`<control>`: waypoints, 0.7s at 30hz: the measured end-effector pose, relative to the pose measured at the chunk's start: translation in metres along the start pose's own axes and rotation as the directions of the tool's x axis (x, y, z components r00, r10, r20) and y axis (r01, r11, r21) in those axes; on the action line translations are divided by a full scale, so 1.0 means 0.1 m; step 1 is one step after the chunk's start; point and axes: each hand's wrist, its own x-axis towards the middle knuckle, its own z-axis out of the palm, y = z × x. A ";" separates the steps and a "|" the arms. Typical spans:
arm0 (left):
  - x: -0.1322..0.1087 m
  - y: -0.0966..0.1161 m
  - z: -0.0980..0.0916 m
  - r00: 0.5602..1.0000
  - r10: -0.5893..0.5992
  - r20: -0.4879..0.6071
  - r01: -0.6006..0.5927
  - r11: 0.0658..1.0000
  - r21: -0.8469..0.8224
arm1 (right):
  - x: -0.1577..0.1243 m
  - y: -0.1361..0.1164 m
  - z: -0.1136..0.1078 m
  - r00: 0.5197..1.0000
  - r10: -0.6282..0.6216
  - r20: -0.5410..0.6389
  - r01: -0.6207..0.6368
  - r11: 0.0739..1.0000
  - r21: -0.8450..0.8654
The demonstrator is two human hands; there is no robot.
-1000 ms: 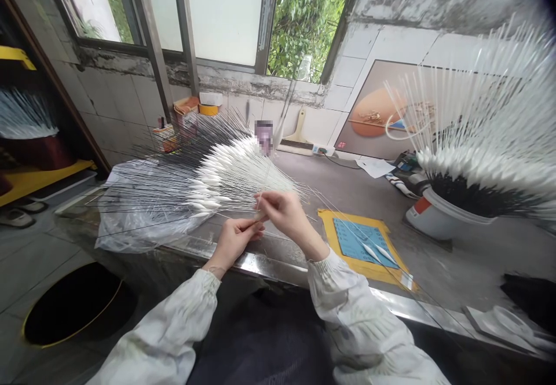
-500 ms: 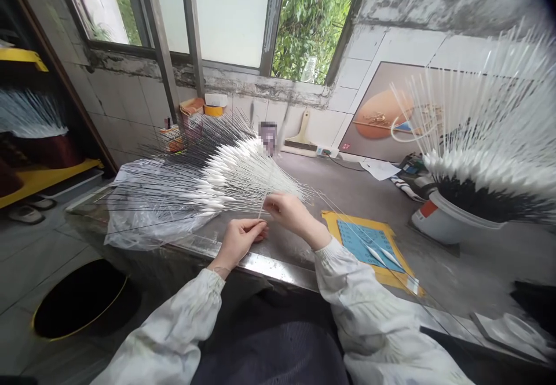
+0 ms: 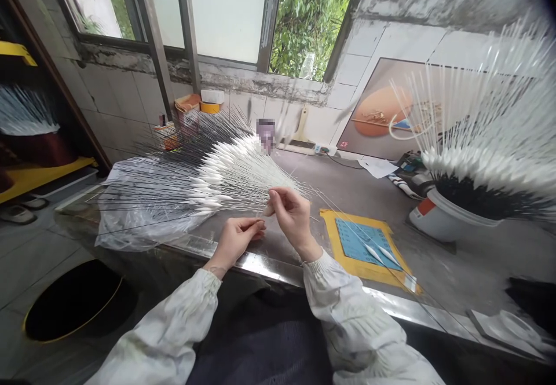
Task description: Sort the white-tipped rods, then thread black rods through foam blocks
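Note:
My left hand [image 3: 238, 241] is closed in a pinch just above the table's front edge. A short piece of a thin pale strand [image 3: 259, 215] shows over its fingertips. Close by and a little higher, my right hand [image 3: 293, 217] is also closed, thumb against forefinger; what it pinches is too small to make out. Behind both hands lies a wide fan of thin stems with white spindle-shaped tips [image 3: 211, 179], dark at the far ends and pale toward me. The right fingers overlap the near ends of the pale stems.
Right of my hands, a blue sheet [image 3: 362, 240] lies on a yellow one [image 3: 332, 231], with two white-tipped stems across them. A white tub [image 3: 447, 220] holds a dense bundle of stems. Clear plastic [image 3: 125, 223] lies under the fan. A brush [image 3: 302, 127] leans against the wall.
My right hand has turned, its wrist dropping lower and left, with fingers still pinched. The pale strand between the hands shows less now. My left hand stays in nearly the same place.

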 end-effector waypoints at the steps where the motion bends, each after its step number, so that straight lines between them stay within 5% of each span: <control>1: 0.00 0.00 0.00 1.000 -0.001 0.002 0.001 1.000 -0.001 | 0.00 -0.02 0.01 1.000 -0.002 -0.006 0.002 1.000 0.021; 10: 0.00 -0.01 -0.01 1.000 -0.004 0.017 0.004 1.000 0.005 | 0.02 -0.06 -0.02 0.999 0.019 0.031 -0.020 0.998 0.054; 17: 0.00 -0.01 -0.03 0.999 0.017 0.050 -0.019 0.999 0.042 | 0.15 -0.19 -0.09 0.946 0.090 0.312 -0.097 0.995 0.008; 21: 0.00 0.00 -0.03 0.999 0.032 0.041 -0.034 0.997 0.066 | 0.10 -0.21 -0.07 0.936 0.105 0.335 -0.077 0.993 -0.094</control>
